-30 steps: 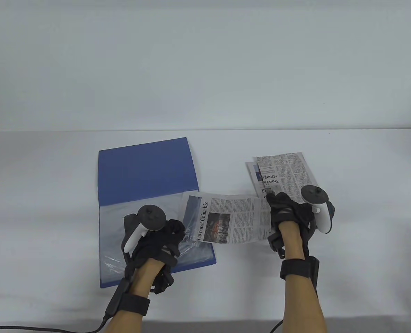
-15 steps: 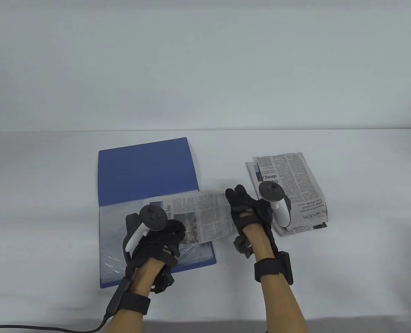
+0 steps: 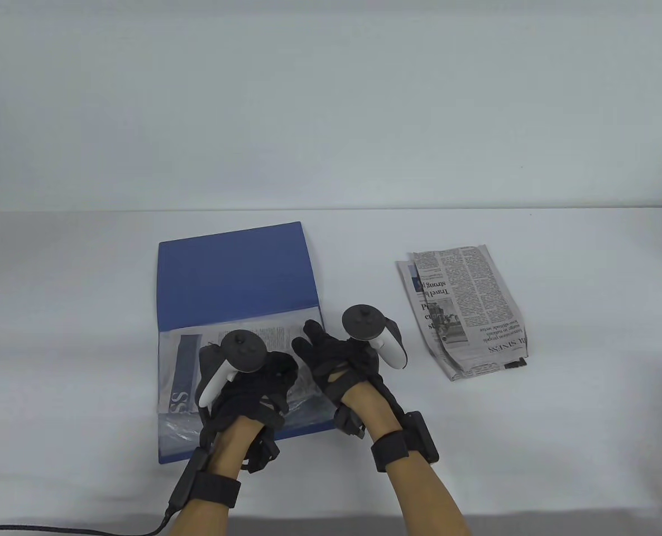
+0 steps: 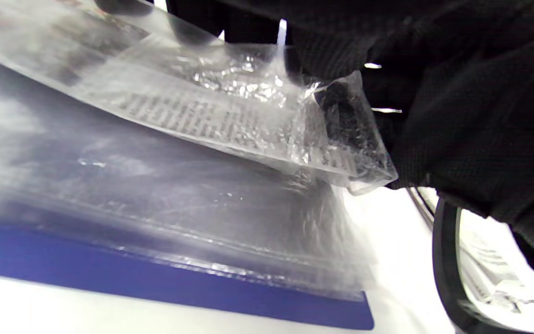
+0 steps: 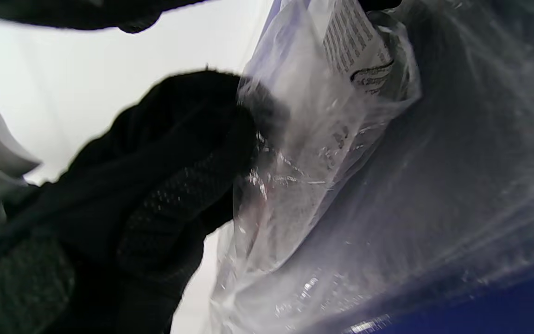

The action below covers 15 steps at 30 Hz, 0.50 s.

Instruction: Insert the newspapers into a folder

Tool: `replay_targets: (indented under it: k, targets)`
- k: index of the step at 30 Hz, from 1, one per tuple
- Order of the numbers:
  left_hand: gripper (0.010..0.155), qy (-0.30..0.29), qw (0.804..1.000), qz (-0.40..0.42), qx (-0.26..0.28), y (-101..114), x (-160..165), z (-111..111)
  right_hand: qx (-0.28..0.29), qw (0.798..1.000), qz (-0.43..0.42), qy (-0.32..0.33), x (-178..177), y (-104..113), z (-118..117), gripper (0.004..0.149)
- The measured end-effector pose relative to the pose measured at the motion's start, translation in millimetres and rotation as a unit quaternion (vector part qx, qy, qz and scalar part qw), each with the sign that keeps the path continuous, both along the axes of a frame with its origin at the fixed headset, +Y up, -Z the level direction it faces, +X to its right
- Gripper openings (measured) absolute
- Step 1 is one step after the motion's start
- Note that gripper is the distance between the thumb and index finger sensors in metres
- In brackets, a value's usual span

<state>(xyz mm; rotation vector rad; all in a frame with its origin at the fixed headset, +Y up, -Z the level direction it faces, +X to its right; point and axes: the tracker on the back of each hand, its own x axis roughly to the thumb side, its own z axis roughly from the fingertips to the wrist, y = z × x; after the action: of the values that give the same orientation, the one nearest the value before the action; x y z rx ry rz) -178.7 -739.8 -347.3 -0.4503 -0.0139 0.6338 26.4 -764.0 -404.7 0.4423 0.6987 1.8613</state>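
We have the blue folder (image 3: 230,273) lying open on the table (image 3: 588,268), and the newspaper sheet (image 3: 253,335) is nearly all inside the top clear sleeve (image 4: 257,120), its print showing through the plastic. Our left hand (image 3: 253,385) pinches the sleeve's open corner and holds it lifted off the pages below, as the left wrist view shows plainly. Our right hand (image 3: 336,357) sits at the sleeve's mouth on the folder's right edge, fingers extended toward the paper; whether it grips the sheet's trailing edge or only pushes it, we cannot tell, since the right wrist view is blurred there.

To finish this step well, we judge it best to keep the mouth held open and taut with the left hand, so the plastic does not fold under. The right hand should push flat and straight along the sleeve, not at an angle, or the thin sheet may buckle. The remaining newspapers (image 3: 465,307) lie in a stack well to the right, untouched, for later sleeves.
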Motion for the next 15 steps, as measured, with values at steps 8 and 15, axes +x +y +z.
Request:
replay_targets:
  k: [8,15]
  targets:
    - [0.041,0.060,0.998,0.013,0.027,6,-9,3,-0.020,0.986,0.155,0.064,37,10,6,0.076]
    - [0.042,0.088,0.994,0.049,0.034,6,-15,4,0.039,0.964,0.220,0.143,13,13,10,0.067]
